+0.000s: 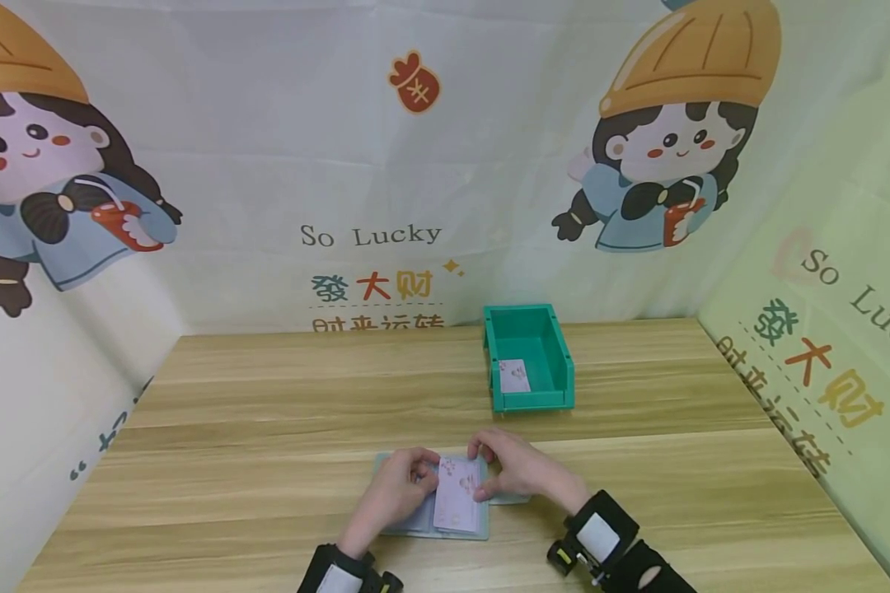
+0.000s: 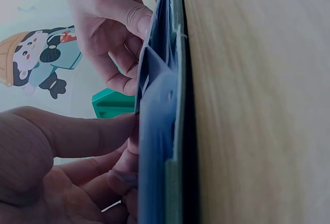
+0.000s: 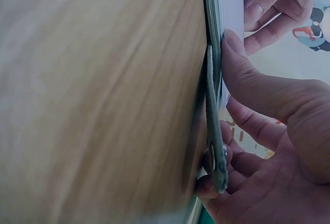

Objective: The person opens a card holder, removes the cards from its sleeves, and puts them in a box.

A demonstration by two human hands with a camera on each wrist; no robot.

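Observation:
A pale blue-green card holder with clear sleeves and a snap strap lies open on the table. Over its right-hand page is a pale pink card with a floral print. The thumb and fingers of my left hand pinch the card's left edge near the top. With its thumb on the card's right edge and its fingers loosely bent by the upper corner, my right hand touches the card. In the left wrist view, the sleeves gape slightly; how far the card sits inside one is hidden.
A green open-front bin stands behind the holder, slightly right, with another printed card inside. The wooden table meets a printed cloth backdrop at the back and sides.

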